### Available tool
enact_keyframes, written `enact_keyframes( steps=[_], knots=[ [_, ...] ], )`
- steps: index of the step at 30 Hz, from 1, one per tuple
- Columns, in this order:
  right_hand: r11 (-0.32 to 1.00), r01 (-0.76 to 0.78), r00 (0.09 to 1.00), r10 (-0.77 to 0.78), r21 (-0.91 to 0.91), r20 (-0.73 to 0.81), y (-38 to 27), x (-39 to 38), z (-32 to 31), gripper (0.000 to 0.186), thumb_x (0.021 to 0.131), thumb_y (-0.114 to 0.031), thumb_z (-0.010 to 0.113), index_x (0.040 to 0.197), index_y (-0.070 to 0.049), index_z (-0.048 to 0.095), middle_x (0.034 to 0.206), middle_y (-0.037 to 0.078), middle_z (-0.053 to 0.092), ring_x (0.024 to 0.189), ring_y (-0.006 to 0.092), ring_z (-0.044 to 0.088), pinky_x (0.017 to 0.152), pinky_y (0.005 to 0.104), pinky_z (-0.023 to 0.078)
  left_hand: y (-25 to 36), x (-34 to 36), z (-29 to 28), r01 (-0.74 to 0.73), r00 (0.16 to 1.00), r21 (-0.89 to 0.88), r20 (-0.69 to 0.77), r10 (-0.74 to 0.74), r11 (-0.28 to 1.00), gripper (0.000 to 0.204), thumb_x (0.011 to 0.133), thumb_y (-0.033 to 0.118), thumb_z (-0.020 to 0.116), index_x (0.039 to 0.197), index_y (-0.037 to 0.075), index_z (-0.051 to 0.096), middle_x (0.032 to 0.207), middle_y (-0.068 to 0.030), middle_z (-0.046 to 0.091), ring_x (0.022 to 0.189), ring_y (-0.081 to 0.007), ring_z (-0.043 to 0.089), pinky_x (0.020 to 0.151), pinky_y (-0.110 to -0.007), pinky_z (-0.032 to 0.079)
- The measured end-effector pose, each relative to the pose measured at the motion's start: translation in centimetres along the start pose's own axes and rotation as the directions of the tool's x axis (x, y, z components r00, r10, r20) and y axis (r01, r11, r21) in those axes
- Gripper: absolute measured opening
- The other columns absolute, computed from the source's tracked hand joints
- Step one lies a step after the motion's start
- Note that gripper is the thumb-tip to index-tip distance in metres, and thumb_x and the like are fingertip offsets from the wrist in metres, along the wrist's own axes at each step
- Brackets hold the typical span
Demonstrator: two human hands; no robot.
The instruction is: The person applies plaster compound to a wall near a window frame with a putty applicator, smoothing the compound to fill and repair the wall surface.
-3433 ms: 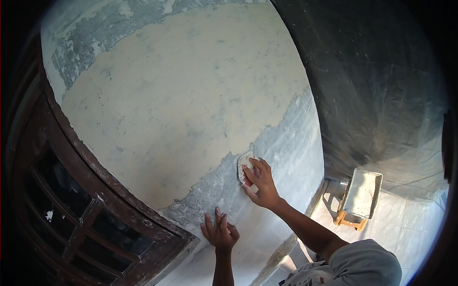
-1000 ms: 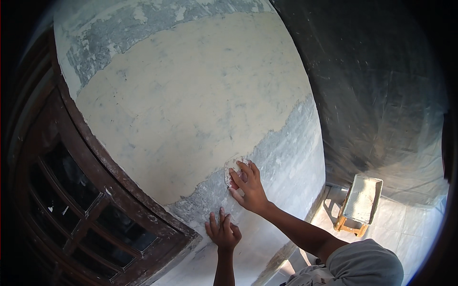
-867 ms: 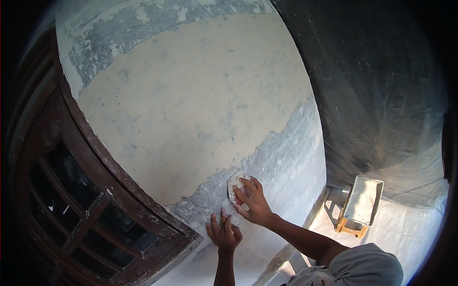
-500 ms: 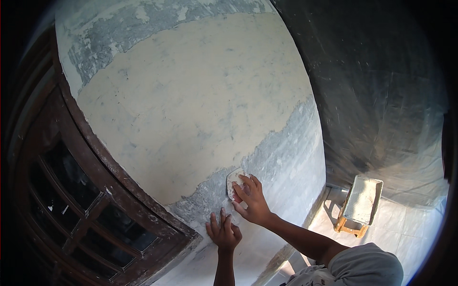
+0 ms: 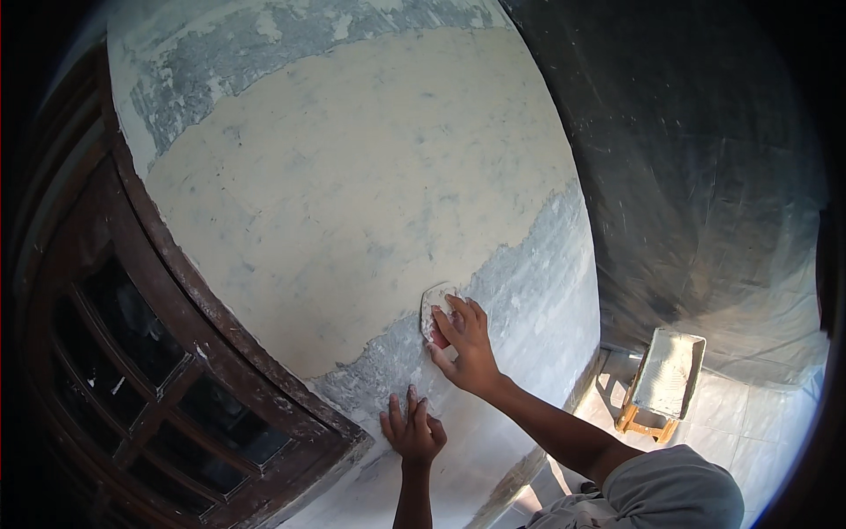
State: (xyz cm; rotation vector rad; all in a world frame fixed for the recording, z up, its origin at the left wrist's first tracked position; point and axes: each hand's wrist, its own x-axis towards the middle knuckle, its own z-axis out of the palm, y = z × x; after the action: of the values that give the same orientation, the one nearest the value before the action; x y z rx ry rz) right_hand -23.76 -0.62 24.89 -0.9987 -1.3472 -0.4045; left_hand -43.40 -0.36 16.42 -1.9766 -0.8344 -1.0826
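My right hand [image 5: 471,354] is closed on a putty-smeared plastering trowel [image 5: 431,304] with a reddish grip mostly hidden behind my fingers. The trowel's pale plate lies against the wall, at the lower border of a wide cream putty coat [image 5: 352,176]. Rough grey wall [image 5: 388,353] shows just below that coat. Lower down and to the left, my left hand [image 5: 412,432] rests on the wall with its fingers spread and nothing in it.
A dark brown wooden window frame [image 5: 194,291] with glass panes borders the wall on the left. To the right hangs a dark plastic sheet [image 5: 687,203]. On the tiled floor [image 5: 731,441] a putty-coated tray [image 5: 671,375] sits on a small wooden stool [image 5: 648,425].
My right hand and the trowel have slid a little up the wall, onto the edge of the cream coat. My left hand stays in place.
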Motion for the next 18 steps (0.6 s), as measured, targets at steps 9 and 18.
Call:
enact_keyframes(
  steps=[9, 18],
  knots=[
    [1.0, -0.009, 0.999, 0.009, 0.011, -0.032, 0.1, 0.1, 0.4, 0.067, 0.078, -0.016, 0.081, 0.139, -0.005, 0.057, 0.148, 0.024, 0.042, 0.133, 0.0502, 0.037, 0.113, 0.0576, 0.034, -0.1, -0.3, 0.1, 0.004, 1.0, -0.005, 0.011, -0.004, 1.0, 0.028, 0.09, 0.018, 0.052, 0.112, 0.006, 0.065, 0.138, -0.0129, 0.065, 0.142, -0.0417, 0.043, 0.121, -0.059, 0.015],
    [1.0, -0.009, 1.0, 0.009, 0.001, 0.021, 0.0, -1.4, 0.6, 0.068, 0.076, -0.013, 0.082, 0.139, -0.007, 0.057, 0.147, 0.023, 0.041, 0.132, 0.0494, 0.038, 0.113, 0.058, 0.032, -0.2, -0.3, 0.3, -0.015, 1.0, 0.015, -0.008, 0.015, 1.0, 0.026, 0.091, 0.018, 0.051, 0.111, 0.007, 0.065, 0.137, -0.0121, 0.065, 0.142, -0.0401, 0.044, 0.121, -0.058, 0.016]
  ],
)
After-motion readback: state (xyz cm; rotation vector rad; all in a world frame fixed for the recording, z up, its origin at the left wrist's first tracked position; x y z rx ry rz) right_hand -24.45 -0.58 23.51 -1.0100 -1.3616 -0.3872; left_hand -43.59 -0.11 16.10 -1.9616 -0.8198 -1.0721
